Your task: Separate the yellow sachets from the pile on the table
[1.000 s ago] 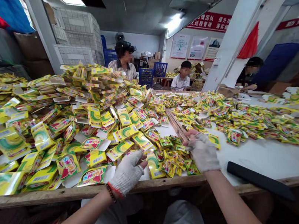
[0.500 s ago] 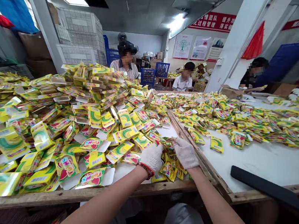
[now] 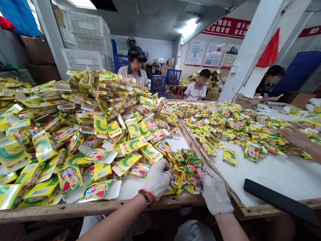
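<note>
My left hand, in a white knit glove with bare fingertips, is closed at the left edge of a small heap of shiny yellow packets. Whatever its curled fingers hold is hidden. On the right of that heap my right hand, gloved the same way, pinches a small green, red and yellow packet between thumb and fingers. Beside my left hand spreads a tall pile of yellow printed cartons, several with open white flaps.
A wooden divider runs along the table right of my hands. Beyond it lie many yellow packets and a black bar-shaped object. Another person's hand reaches in from the right. Co-workers sit farther back.
My hands have moved apart: the left slightly left and down, the right down and to the right. A green and red packet now shows at my right fingertips. The neighbour's arm has reached over their packets.
</note>
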The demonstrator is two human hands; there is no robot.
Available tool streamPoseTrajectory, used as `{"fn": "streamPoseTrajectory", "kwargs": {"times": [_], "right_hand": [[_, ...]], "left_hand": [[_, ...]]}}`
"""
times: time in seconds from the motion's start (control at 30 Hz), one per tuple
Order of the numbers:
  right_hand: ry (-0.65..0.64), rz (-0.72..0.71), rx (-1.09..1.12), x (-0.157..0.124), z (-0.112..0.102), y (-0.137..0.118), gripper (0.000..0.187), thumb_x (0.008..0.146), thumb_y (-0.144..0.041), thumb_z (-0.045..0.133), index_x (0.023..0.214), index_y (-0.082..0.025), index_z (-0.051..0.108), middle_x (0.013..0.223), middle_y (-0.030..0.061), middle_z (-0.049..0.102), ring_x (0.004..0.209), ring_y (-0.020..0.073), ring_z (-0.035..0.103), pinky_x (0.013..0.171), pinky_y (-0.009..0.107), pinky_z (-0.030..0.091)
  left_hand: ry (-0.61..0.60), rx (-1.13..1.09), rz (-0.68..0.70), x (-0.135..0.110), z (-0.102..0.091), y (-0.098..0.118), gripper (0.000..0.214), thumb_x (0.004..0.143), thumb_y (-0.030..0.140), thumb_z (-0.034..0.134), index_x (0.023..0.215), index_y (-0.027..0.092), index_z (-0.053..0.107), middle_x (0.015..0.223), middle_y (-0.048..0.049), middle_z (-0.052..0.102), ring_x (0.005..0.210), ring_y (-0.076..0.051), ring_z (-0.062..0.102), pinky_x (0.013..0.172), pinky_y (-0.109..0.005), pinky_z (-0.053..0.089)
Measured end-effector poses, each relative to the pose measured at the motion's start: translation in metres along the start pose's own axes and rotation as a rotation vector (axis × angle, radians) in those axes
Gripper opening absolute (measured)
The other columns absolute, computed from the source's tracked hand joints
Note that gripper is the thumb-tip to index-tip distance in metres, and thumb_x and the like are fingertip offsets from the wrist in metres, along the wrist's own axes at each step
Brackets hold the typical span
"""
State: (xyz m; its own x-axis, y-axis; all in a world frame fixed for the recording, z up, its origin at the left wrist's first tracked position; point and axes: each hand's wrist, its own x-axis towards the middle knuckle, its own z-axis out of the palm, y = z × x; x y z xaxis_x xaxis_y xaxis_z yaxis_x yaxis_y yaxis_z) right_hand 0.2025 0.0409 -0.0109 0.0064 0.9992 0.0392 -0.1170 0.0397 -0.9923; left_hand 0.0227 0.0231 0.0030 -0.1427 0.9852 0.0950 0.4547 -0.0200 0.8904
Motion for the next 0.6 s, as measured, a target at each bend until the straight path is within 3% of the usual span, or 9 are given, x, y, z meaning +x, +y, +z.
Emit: {"fn": "streamPoseTrajectory", "kwargs": {"times": [0.1, 0.27, 0.47, 0.6], "right_hand": [[-0.059, 0.05, 0.039, -0.009, 0.011, -0.004, 0.027, 0.074, -0.044, 0.069, 0.08, -0.021, 0.056, 0.067, -0.0018, 0.06, 0.055, 0.0145, 0.055, 0.046, 0.024, 0.043], [-0.296, -0.111, -0.227, -0.008, 0.031, 0.002, 0.026, 0.077, -0.044, 0.065, 0.077, -0.018, 0.062, 0.077, 0.0023, 0.062, 0.072, 0.0166, 0.055, 0.067, 0.026, 0.046], [-0.413, -0.16, -0.324, -0.006, 0.034, 0.013, 0.027, 0.082, -0.043, 0.058, 0.07, -0.019, 0.054, 0.068, -0.0006, 0.053, 0.063, 0.0138, 0.046, 0.06, 0.024, 0.041], [-0.348, -0.217, -0.423, -0.011, 0.035, 0.018, 0.026, 0.084, -0.04, 0.053, 0.067, -0.021, 0.048, 0.063, -0.0025, 0.048, 0.058, 0.013, 0.043, 0.056, 0.024, 0.038]], "left_hand": [[0.028, -0.281, -0.078, -0.008, -0.01, -0.006, 0.016, 0.076, 0.028, 0.055, 0.069, 0.019, 0.044, 0.06, 0.0045, 0.047, 0.057, -0.01, 0.044, 0.055, -0.022, 0.036], [-0.045, -0.474, -0.073, -0.021, -0.023, -0.02, 0.025, 0.074, 0.039, 0.061, 0.071, 0.018, 0.048, 0.064, 0.0029, 0.05, 0.06, -0.01, 0.047, 0.057, -0.022, 0.039], [-0.119, -0.588, -0.111, -0.022, -0.023, -0.029, 0.04, 0.074, 0.055, 0.061, 0.069, 0.018, 0.048, 0.061, 0.0033, 0.048, 0.055, -0.01, 0.044, 0.052, -0.022, 0.038], [-0.134, -0.644, -0.009, -0.024, -0.027, -0.023, 0.039, 0.075, 0.057, 0.06, 0.078, 0.018, 0.055, 0.076, -0.0008, 0.059, 0.074, -0.015, 0.055, 0.073, -0.028, 0.046]]}}
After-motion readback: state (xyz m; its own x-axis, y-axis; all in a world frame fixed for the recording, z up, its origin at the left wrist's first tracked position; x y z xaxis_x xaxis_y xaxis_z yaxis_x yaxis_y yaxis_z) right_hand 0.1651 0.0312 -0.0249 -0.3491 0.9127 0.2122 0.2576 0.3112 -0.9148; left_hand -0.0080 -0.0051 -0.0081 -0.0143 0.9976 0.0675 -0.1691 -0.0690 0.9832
